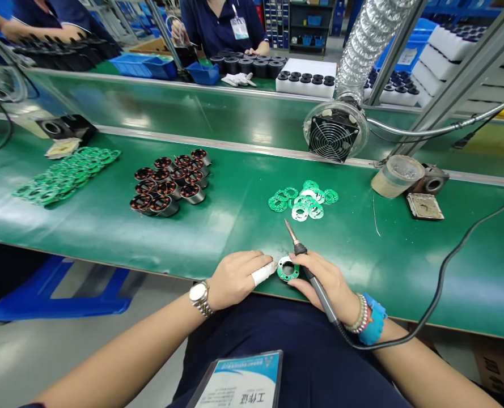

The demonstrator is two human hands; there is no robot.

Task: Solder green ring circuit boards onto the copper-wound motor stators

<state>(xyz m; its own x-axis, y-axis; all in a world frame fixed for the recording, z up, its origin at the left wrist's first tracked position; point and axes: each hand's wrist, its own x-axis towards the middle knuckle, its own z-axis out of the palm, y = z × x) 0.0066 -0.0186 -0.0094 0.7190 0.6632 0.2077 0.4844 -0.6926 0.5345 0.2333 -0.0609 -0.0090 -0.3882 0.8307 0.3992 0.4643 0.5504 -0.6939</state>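
Note:
At the table's front edge lies a motor stator with a green and white ring-shaped circuit board (282,273) on top; its sides are mostly hidden. My left hand (237,277), its fingers together and one wrapped in white, has its fingertips at the stator's left side; its thumb is hidden. A soldering iron (322,298) is held in my right hand (330,283), the tip pointing up and away from me. The thumb and index finger of that hand also touch the board's right side. Beyond the tip lies a loose pile of ring-shaped circuit boards (300,212).
Several copper-wound stators (165,188) stand left of centre, with rows of green boards (60,178) farther left. A fan (334,137) with a foil duct hangs at the back. Right are a plastic tub (395,180) and sponge (424,206). The iron's cable (441,277) curves right. Co-workers sit opposite.

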